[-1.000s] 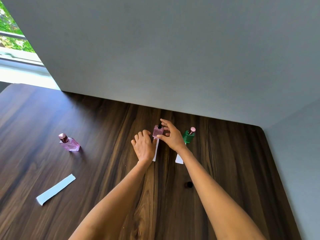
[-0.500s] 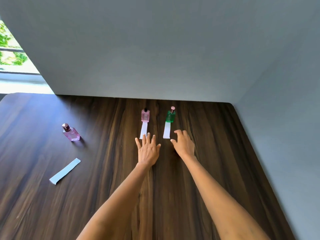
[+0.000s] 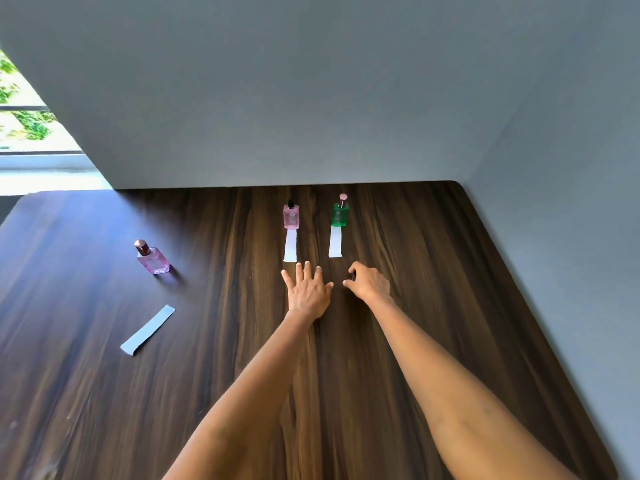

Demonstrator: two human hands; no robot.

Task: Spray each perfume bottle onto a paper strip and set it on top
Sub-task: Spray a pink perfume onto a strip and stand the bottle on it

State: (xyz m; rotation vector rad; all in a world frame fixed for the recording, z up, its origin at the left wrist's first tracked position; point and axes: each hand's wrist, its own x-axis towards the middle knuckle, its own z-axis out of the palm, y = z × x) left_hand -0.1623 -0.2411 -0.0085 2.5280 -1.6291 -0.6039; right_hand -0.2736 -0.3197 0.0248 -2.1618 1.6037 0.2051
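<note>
Resting flat and open on the dark wooden desk, the left hand is seen; the right hand is curled, its grip holding nothing; just beyond, a pink glass bottle and a green glass bottle are set on white paper strips.

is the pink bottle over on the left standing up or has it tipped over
Upright. The left pink bottle stands on its base on the table, dark cap on top. It only looks slanted through the wide-angle lens. It sits on bare wood, not on a strip.

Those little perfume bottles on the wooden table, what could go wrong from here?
The pink square bottle and green bottle each stand on the far end of a white paper strip; a nudge from the flat left hand could drag a strip and topple its bottle. The third pink bottle stands apart from the loose strip, so that pair could be missed.
</note>
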